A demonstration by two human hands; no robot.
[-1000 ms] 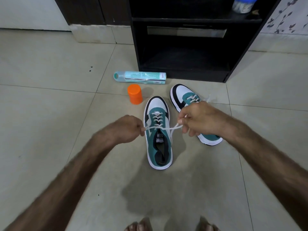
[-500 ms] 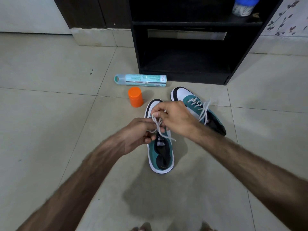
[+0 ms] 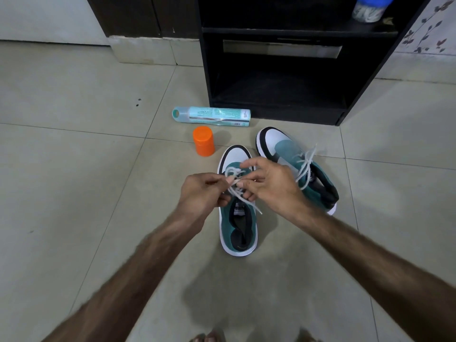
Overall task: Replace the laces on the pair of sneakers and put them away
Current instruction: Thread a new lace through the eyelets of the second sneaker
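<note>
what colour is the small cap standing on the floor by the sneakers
Orange, clearest in the head view.

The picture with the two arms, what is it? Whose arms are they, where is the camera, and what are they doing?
A person wears the camera on their head, so you look down along their own arms. The left hand and right hand both pinch the white lace of the near sneaker, which stands on the tiled floor. The other sneaker lies beside it. An orange cap and a pale green bottle are nearby, before a black cabinet.
</note>
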